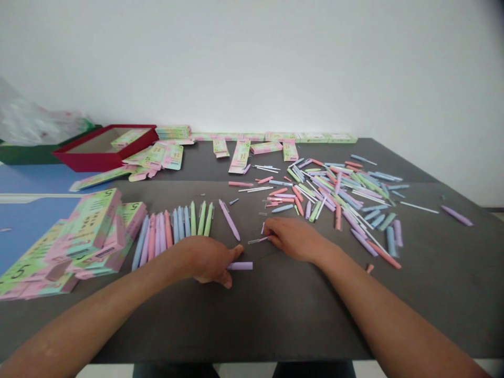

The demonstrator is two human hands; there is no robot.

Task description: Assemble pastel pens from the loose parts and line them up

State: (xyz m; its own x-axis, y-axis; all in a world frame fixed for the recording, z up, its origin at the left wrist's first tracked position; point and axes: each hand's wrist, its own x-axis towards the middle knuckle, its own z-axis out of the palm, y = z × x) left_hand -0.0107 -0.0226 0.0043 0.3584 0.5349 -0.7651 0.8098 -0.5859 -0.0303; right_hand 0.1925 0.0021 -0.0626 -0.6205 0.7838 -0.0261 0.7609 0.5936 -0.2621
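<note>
My left hand (210,260) is closed around a purple pen barrel (241,266), whose end sticks out to the right past my fingers. Across from it, the fingertips of my right hand (293,239) are pinched on a small purple pen part with a clear clip (258,240); its far end lies under my fingers. A purple pen (229,220) with its clip on lies alone between and beyond my hands. Left of it runs a row of pens (173,226) in blue, purple, pink and green, partly hidden by my left hand and forearm.
Loose barrels, white refills and other pen parts (334,184) are heaped on the grey table (299,320) at right. Printed boxes (86,231) are stacked at left. Behind them stand a red box (112,157) and a plastic bag (39,123). More boxes (311,138) line the wall.
</note>
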